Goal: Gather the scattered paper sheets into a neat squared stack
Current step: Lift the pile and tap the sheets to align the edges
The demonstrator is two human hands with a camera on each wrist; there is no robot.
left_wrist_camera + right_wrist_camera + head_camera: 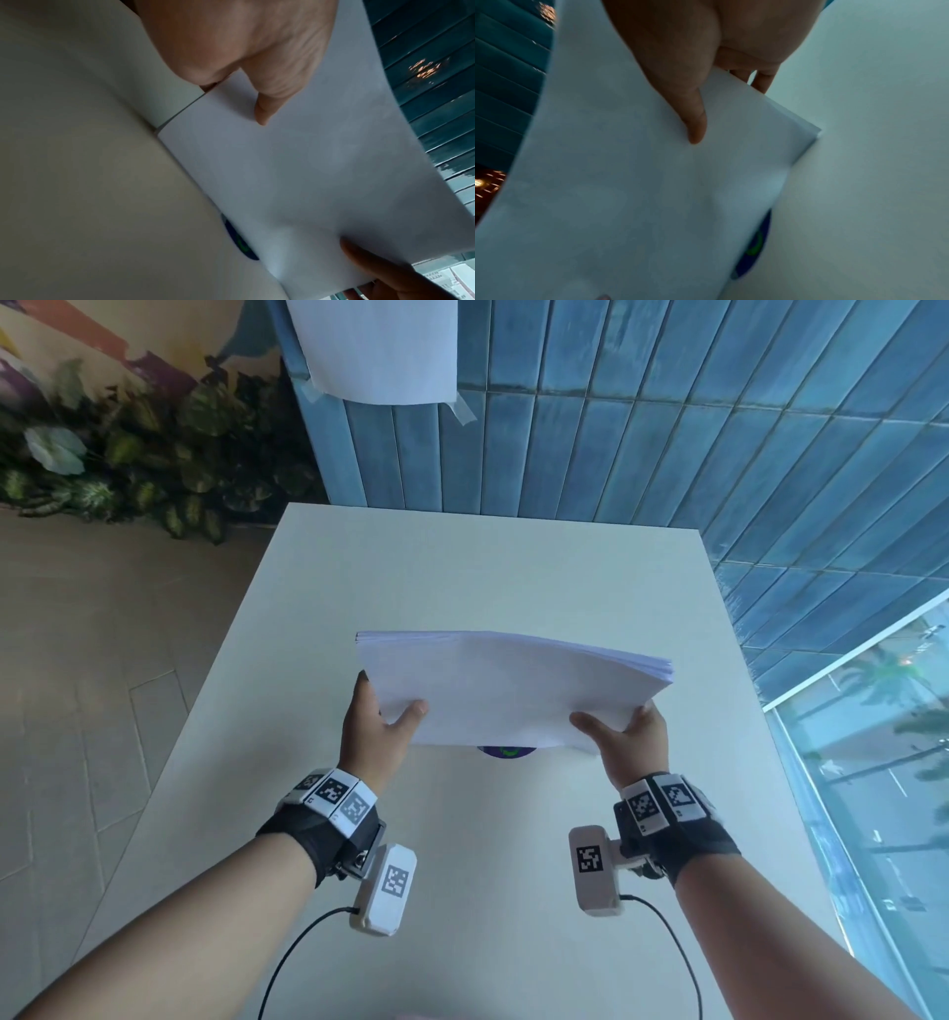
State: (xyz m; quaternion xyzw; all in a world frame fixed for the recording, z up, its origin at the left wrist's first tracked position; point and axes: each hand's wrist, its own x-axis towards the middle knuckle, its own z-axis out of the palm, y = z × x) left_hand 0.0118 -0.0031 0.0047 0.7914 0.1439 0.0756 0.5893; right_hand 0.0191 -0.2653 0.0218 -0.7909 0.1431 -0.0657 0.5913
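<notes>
Sheets gathered: my left hand (377, 729) and right hand (629, 737) pinch the paper stack (513, 685) above the desk (462, 567). Far edges look fanned. Squaring and laying down remain.

Above the desk (462, 567) the paper stack (513, 685) sits between left hand (372, 731) and right hand (629, 744), a round sticker (506, 752) beneath its near edge.

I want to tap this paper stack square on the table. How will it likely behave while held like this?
The paper stack probably flexes: it arches between the left hand and right hand. The sheets may slide and fan; the far right edges already look slightly stepped. It seems light enough, held only at two near corners.
</notes>
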